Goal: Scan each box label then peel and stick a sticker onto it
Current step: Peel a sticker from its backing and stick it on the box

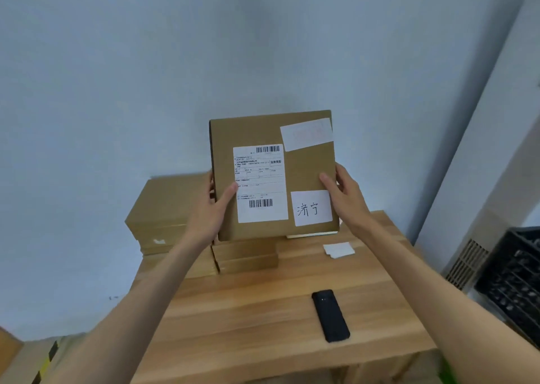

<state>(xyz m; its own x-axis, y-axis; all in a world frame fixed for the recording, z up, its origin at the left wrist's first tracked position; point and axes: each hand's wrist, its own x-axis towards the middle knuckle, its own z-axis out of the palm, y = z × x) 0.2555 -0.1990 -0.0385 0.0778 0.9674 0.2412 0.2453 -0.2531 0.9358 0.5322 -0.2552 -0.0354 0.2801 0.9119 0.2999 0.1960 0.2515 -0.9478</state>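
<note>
I hold a flat brown cardboard box upright above the wooden table, its face toward me. My left hand grips its left edge, thumb on the front. My right hand grips its right edge, thumb on the front. A white shipping label with two barcodes is on the box face. A white sticker with handwritten characters sits at its lower right, and a pale sticker at its upper right. A black handheld scanner lies on the table.
Stacks of brown boxes stand at the table's far left, with more flat boxes behind the held one. Small white sticker sheets lie on the table to the right. A black crate stands right of the table.
</note>
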